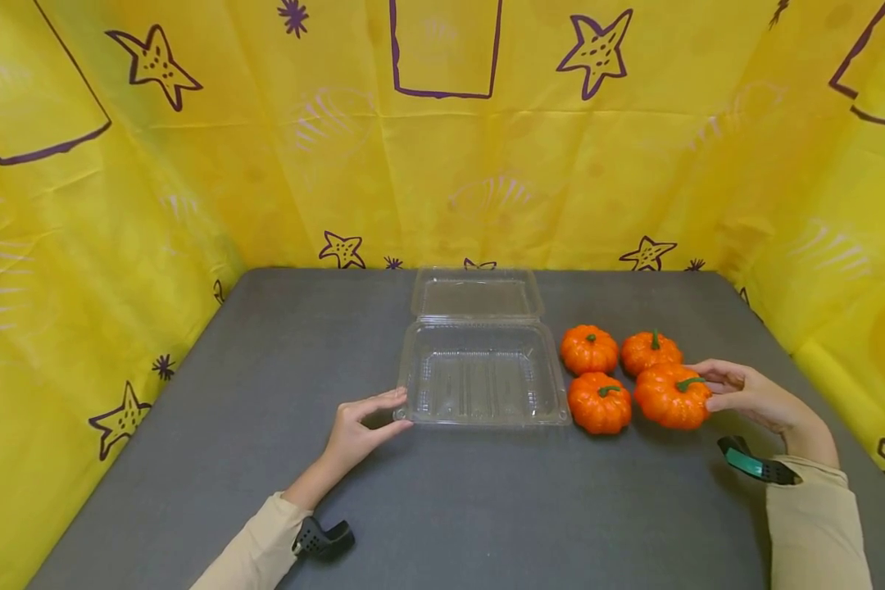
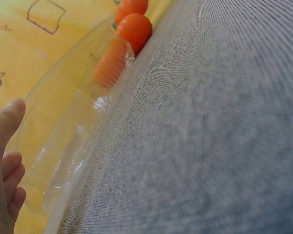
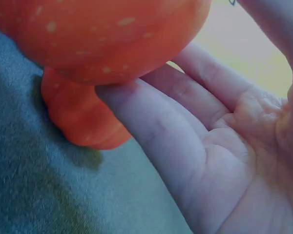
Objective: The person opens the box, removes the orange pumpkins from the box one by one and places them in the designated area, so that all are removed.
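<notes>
My right hand [image 1: 763,401] grips an orange toy pumpkin [image 1: 673,397] with a green stem. In the right wrist view, fingers [image 3: 156,126] reach under this pumpkin [image 3: 107,39], which hangs over another pumpkin [image 3: 83,114]. Three more pumpkins stand close by: one at the back left [image 1: 588,350], one at the back right [image 1: 651,352] and one at the front left [image 1: 600,403]. A clear plastic clamshell box [image 1: 479,381] lies with its lid folded back. My left hand [image 1: 357,430] touches the box's front left corner, thumb and fingers extended.
Behind the box tray, its hinged lid [image 1: 478,293] lies toward the table's far edge. A yellow patterned cloth [image 1: 442,180] closes off the back and both sides of the grey table [image 1: 487,508]. Black bands [image 1: 755,465] are on both wrists.
</notes>
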Motion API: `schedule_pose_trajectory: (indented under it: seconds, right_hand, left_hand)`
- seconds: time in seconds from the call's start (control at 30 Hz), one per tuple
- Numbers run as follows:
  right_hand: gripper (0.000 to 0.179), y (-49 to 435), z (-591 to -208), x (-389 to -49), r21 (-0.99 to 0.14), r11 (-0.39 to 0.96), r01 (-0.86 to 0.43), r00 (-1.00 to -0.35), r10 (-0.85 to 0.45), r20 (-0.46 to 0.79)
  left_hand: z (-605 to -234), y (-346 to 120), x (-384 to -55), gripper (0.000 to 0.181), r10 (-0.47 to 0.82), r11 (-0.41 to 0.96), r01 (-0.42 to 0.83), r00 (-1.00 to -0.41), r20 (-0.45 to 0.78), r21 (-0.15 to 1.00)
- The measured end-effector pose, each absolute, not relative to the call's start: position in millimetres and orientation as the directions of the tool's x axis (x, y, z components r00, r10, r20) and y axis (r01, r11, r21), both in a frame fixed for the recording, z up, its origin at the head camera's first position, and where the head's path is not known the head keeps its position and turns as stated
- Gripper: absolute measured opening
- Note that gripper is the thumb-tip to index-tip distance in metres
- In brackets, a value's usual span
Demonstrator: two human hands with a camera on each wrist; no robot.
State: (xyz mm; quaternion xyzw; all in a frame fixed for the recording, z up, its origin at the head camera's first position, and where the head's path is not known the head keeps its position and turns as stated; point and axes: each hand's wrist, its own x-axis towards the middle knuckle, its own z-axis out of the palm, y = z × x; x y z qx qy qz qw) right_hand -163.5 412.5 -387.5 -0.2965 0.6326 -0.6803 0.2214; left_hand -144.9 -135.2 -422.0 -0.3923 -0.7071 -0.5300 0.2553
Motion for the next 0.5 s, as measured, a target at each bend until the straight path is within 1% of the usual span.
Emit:
schedule_pose_trajectory:
  seconds: [0.3,0.5]
  right_hand:
    - [0.047,418,-396,-160,-0.998,-0.029,-0.06,-0.751,-0.658,0.064]
    - [0.045,424,-406,-159,-0.999,-0.006,-0.038,-0.738,-0.674,0.033]
  left_hand:
    - [-422,-135,-145,0.036,0.274,0.137,0.827,-0.56,0.782,0.545]
    - [-422,-135,-145,0.036,0.275,0.136,0.83,-0.556,0.784,0.541]
